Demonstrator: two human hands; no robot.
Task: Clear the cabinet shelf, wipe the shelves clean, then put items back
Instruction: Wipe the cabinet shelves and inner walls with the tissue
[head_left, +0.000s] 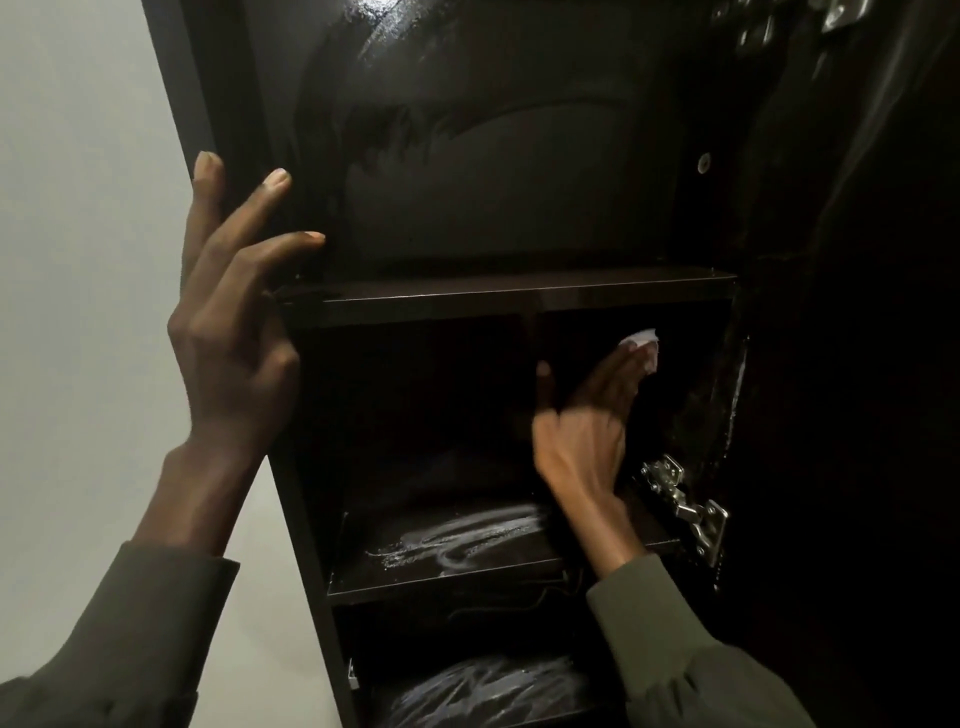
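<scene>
A dark cabinet stands open in front of me, with an upper shelf and a middle shelf streaked with whitish wipe marks. My left hand rests with spread fingers on the cabinet's left side panel, holding nothing. My right hand reaches into the compartment between the two shelves and presses a small white cloth against the dark right inner wall under the upper shelf. The hand is blurred. No items stand on the visible shelves.
A metal door hinge is fixed on the right inner side, close to my right wrist. The glossy open door stands at the right. A lower shelf also shows wipe streaks. A pale wall lies left.
</scene>
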